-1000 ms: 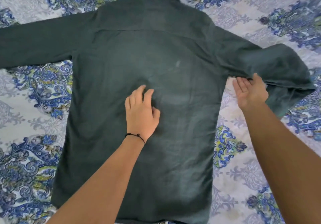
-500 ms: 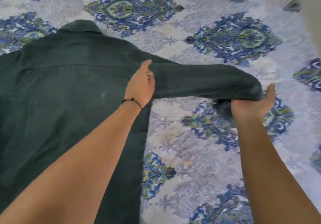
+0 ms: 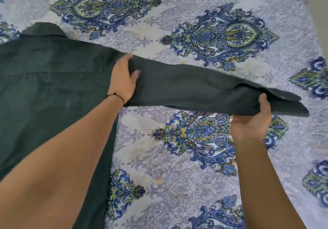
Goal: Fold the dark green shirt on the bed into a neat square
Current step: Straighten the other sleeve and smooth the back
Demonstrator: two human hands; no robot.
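The dark green shirt [image 3: 53, 86] lies back-up on the bed, its body filling the left of the view, collar at the upper left. Its right sleeve [image 3: 195, 88] stretches out straight to the right. My left hand [image 3: 122, 79] presses flat on the shoulder seam where the sleeve begins, thumb spread. My right hand [image 3: 252, 122] grips the sleeve near the cuff [image 3: 287, 102] from below, thumb on top, and holds it slightly lifted off the bed. The shirt's left side is out of frame.
A quilted bedcover [image 3: 177, 157] with blue, green and lavender paisley medallions lies under everything. A pale edge, perhaps a wall [image 3: 317, 6], shows at the upper right corner.
The view swung right. My left hand slid from the shirt's back to the shoulder seam. My right hand pulled the crumpled sleeve out straight and now holds it near the cuff.
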